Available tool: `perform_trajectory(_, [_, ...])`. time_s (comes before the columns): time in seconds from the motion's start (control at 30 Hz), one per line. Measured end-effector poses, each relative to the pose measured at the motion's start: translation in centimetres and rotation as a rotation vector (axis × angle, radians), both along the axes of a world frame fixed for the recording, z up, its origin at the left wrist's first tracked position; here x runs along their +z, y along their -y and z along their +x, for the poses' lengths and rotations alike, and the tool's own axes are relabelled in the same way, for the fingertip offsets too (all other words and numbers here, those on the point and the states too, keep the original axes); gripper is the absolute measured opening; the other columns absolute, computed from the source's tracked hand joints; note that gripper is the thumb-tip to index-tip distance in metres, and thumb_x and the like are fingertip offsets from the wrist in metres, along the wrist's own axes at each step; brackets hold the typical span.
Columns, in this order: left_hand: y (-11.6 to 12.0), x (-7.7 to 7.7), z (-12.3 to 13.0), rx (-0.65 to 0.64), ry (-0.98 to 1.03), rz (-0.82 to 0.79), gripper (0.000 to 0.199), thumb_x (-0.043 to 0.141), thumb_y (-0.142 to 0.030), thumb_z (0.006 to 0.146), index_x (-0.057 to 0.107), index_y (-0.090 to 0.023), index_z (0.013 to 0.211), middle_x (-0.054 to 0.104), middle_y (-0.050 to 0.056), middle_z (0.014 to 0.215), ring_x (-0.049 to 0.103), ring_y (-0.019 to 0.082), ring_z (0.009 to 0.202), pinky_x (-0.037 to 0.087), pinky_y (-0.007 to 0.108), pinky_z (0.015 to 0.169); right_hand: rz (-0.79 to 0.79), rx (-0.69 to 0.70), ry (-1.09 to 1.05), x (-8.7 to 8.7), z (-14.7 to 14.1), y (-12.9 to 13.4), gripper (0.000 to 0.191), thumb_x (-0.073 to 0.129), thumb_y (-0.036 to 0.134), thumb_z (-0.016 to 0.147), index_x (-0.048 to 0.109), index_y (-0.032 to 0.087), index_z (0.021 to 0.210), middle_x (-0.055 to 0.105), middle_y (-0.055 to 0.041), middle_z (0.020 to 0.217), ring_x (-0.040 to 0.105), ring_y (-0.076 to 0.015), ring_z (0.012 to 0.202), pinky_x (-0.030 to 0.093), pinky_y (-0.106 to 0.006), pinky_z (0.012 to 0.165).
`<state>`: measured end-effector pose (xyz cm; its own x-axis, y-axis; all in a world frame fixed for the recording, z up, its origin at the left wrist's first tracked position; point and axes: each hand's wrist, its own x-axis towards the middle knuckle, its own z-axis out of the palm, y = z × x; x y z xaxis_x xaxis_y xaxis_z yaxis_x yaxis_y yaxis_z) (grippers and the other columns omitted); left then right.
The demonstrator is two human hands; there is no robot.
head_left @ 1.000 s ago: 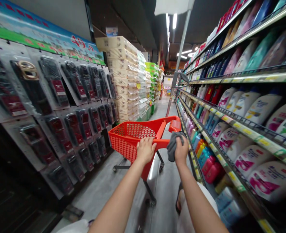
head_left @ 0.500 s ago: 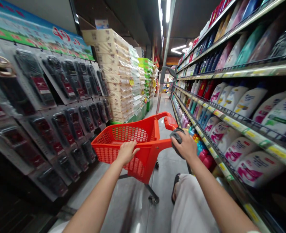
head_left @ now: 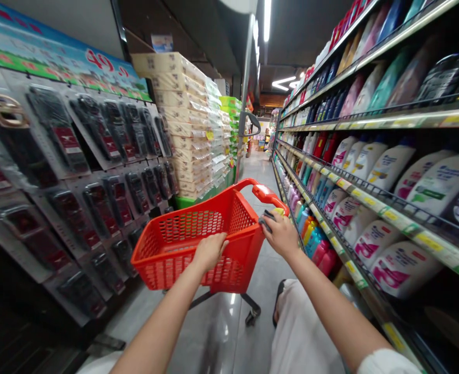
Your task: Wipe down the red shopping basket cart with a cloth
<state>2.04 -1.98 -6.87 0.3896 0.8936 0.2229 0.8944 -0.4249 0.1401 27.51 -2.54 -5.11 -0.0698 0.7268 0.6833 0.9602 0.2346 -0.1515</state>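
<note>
A red plastic shopping cart (head_left: 151, 244) with perforated basket walls stands in the aisle in front of me, turned sideways. My left hand (head_left: 210, 252) is closed over the near rim of its basket, fingers curled inward. My right hand (head_left: 282, 234) is closed on a dark grey bunched cloth (head_left: 267, 221), at the cart's corner where the handle arm begins. The cart's curved red handle (head_left: 266, 195) arches just beyond that hand. Part of the cloth is hidden under my fingers.
Shelves of shampoo bottles (head_left: 401, 267) line the right side. Packaged belts (head_left: 64, 124) hang on the left, with stacked tissue packs (head_left: 178, 119) beyond. A metal pole (head_left: 246, 67) with a grey loop handle (head_left: 253, 124) rises behind the cart. Grey tiled floor (head_left: 258, 166) runs ahead.
The cart has swung round, its basket nearer and further left. My left hand has closed on the rim. My right hand and the cloth have moved left, off the handle's arm to the basket corner.
</note>
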Motion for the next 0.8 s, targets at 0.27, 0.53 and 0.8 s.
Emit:
perform_trajectory(0.27, [0.4,-1.6,-4.9,0.032,0.041,-0.195,0.038,0.042,-0.05,0.093,0.065,-0.02,0.095,0.072,0.013,0.094,0.068,0.028,0.089,0.048,0.035,0.078,-0.083,-0.188,-0.25,0.1,-0.5,-3.7,0.03,0.05,0.036,0.092,0.071,0.025,0.109,0.056,-0.0092,0.13,0.058,-0.0208,0.09,0.047,-0.034,0.078])
perform_trajectory(0.53, [0.5,-2.9,-0.8,0.032,0.167,-0.388,0.022,0.052,-0.028,0.089,0.066,-0.015,0.098,0.072,0.012,0.106,0.066,0.023,0.096,0.046,0.029,0.084,-0.272,0.227,-0.103,-5.6,-8.6,0.5,0.03,0.046,0.039,0.096,0.066,0.032,0.118,0.054,-0.0025,0.135,0.058,-0.019,0.104,0.048,-0.03,0.089])
perform_trajectory(0.8, [1.0,-3.6,0.4,0.085,0.272,-0.445,0.023,0.05,-0.029,0.09,0.066,-0.014,0.095,0.072,0.01,0.101,0.066,0.021,0.092,0.046,0.029,0.083,-0.231,-0.003,-0.184,-3.8,-4.1,-3.1,0.032,0.043,0.038,0.096,0.064,0.031,0.119,0.046,-0.0028,0.143,0.056,-0.0216,0.107,0.048,-0.035,0.09])
